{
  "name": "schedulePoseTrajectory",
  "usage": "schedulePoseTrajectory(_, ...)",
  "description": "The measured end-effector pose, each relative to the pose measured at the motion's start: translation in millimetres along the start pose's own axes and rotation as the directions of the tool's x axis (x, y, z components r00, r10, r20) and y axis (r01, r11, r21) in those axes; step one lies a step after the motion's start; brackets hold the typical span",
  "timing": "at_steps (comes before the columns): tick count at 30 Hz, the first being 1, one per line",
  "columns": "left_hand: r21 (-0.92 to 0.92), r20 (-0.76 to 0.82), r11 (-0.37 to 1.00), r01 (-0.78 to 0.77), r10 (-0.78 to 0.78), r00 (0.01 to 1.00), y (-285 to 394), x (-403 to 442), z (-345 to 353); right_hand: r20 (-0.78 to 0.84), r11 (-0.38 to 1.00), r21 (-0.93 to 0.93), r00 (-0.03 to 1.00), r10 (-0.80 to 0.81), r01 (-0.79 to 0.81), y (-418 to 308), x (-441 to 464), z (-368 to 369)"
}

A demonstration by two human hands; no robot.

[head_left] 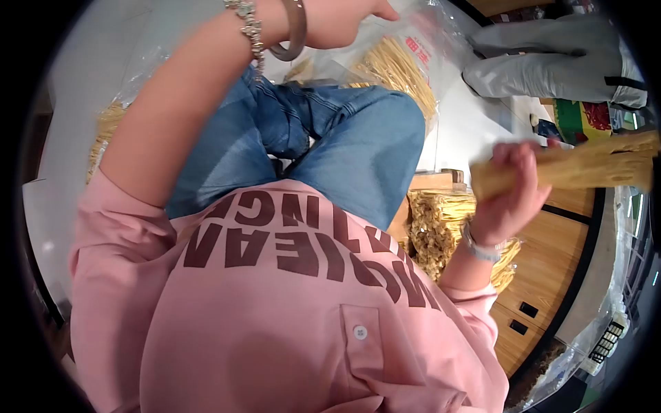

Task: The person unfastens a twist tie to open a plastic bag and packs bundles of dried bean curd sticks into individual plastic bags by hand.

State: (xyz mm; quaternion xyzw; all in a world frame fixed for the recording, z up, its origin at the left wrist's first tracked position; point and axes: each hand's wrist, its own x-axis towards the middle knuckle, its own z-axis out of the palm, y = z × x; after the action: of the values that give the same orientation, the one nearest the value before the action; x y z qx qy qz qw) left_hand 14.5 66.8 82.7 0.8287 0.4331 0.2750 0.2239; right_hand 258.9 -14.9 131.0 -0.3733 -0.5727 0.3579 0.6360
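My right hand point(509, 186) is closed around a bundle of flat yellow dried strips point(585, 164), which lies sideways and is blurred by motion. Below it, a stack of similar dried strips point(441, 224) is partly hidden by my wrist. My left hand point(337, 20), cut off by the top edge, reaches over a clear plastic bag point(441, 48) with red print. One of its fingers is stretched out, and nothing shows in it. Inside the bag lie long yellow strips point(396, 65), just beyond my knee.
My jeans-clad legs point(365, 131) are folded on the pale floor point(76, 131). More strips point(103, 138) lie at the far left. Another person's grey-clad legs point(544, 72) are at the upper right. A wooden cabinet point(551, 261) and plastic wrapping point(592, 337) are on the right.
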Motion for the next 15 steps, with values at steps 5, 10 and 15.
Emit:
schedulePoseTrajectory(5, 0.122, 0.055, 0.992, -0.006, 0.000, 0.998, 16.3, 1.6, -15.6, 0.186, 0.946, 0.317, 0.974, -0.132, 0.068, 52.0, 36.1, 81.7)
schedulePoseTrajectory(10, 0.112, -0.014, 0.994, 0.007, -0.006, 1.000, 2.8, 4.6, -21.8, 0.364, 0.982, 0.185, 0.926, -0.103, 0.037, 88.1, 55.5, 98.8)
schedulePoseTrajectory(15, 0.040, -0.014, 0.993, 0.109, -0.109, 0.994, -11.1, 19.9, -17.5, 0.369, 0.989, 0.137, 0.924, -0.102, 0.054, 95.6, 63.6, 98.0)
